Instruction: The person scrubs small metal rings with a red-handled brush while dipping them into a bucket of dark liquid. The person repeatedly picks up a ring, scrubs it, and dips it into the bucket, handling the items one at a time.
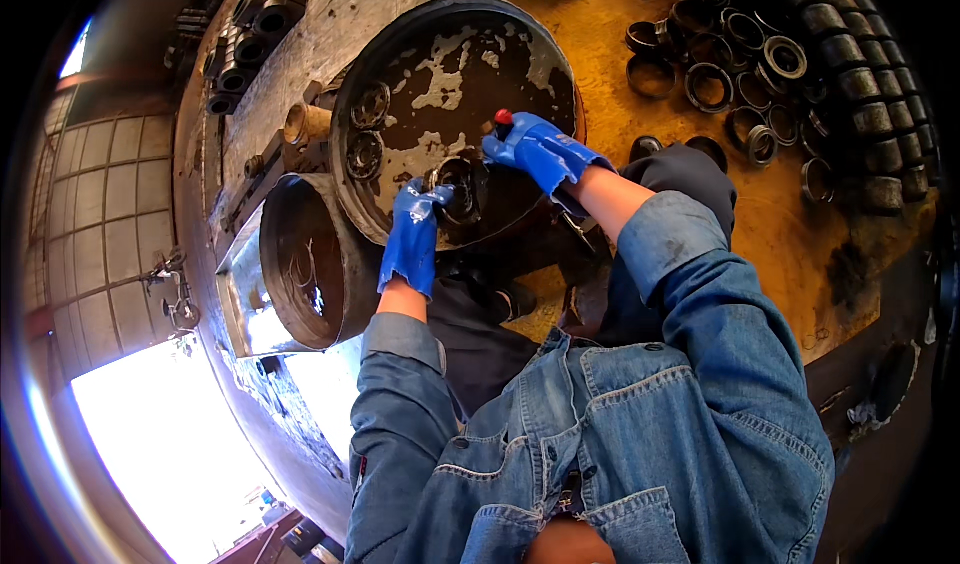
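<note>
view down onto a person in a denim jacket (610, 434), leaning over a wide round basin (440, 9) with a dark, wet-looking floor patched in grey. the left hand (411, 226), in a blue glove, pinches the near edge of a dark metal ring (458, 190), which sits inside the basin at the side closest to the person. the right hand (540, 154), also blue-gloved, is closed round a red-tipped tool (503, 118) just beyond that ring; what sort of tool cannot be told. two more rings (366, 154) lie in the basin by its left wall. beyond, to the right, many loose rings (785, 57) are scattered on a brownish surface near rows of dark cylinders (862, 84). as a judgement, slick gloves could let the held ring slip back and splash; the tool, working so near, could skid off the metal and knock the left fingers; a hard tug on the rim might tip the basin. no brand or lettering can be read anywhere; a small tab on the jacket's side is too tiny to make out
</note>
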### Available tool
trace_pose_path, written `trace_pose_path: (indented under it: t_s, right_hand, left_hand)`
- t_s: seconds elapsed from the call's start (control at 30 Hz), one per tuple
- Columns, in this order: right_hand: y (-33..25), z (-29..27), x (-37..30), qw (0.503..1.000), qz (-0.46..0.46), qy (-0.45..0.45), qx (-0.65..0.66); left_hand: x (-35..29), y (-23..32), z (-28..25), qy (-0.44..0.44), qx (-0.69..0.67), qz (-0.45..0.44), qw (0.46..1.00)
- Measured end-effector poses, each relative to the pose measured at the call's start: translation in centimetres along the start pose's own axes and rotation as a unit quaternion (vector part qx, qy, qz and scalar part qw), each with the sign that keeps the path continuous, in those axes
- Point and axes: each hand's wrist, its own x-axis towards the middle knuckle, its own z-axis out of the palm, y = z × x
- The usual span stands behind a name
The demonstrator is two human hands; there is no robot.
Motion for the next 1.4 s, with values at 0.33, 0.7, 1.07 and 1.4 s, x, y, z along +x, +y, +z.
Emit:
trace_pose_path:
  t_s: [0.33,0.7,1.07,1.4]
  right_hand:
    - [-6.4,5.3,0.7,0.981,-0.076,-0.179,0.014]
    - [-3.8,5.0,0.6,0.98,0.098,-0.008,-0.171]
    - [-3.0,5.9,0.7,0.92,-0.326,-0.004,-0.218]
    - [-3.8,5.2,-3.3,0.965,0.036,-0.168,-0.2]
  left_hand:
    - [2.0,-7.3,-7.1,-0.083,0.004,0.023,0.996]
    - [-1.4,-3.8,-3.5,-0.104,-0.071,0.022,0.992]
    - [-2.2,-3.8,-3.2,-0.117,-0.051,0.059,0.99]
    - [-2.6,-3.8,-2.8,-0.119,0.017,0.073,0.99]
